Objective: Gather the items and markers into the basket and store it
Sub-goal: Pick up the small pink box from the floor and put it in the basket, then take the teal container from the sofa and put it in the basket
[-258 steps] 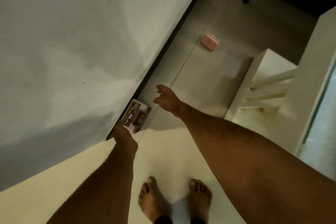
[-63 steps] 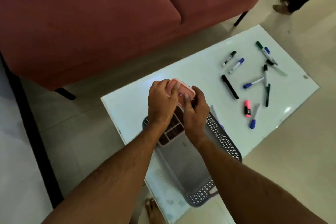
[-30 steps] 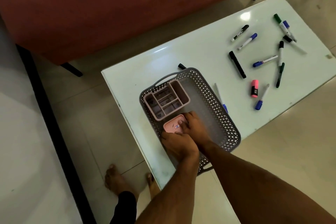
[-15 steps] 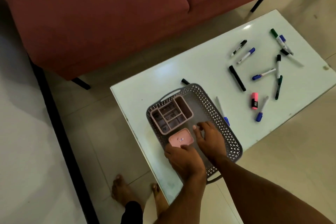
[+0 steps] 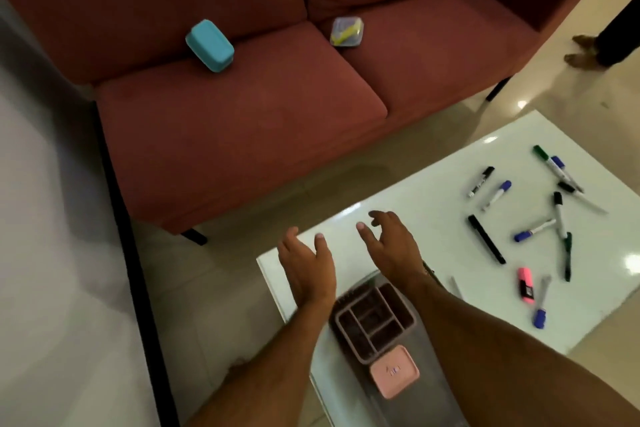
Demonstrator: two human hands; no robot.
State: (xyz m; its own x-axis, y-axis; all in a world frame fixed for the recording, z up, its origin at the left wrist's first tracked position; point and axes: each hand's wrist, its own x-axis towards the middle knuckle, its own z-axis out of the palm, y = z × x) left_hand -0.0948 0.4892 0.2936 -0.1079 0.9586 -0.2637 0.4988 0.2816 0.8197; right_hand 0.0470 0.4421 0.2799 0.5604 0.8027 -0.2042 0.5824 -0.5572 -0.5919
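A: Our left hand [image 5: 308,265] & right hand [image 5: 391,246] hover over the table [image 5: 433,191], fingers loose, holding nothing.

B: Basket [image 5: 429,388] sits near us w/ pink box [image 5: 394,371]; markers [image 5: 485,243] lie right.

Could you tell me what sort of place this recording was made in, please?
Most likely a home living room: a red two-seat sofa, a low white coffee table in front of it, and a glossy tiled floor.
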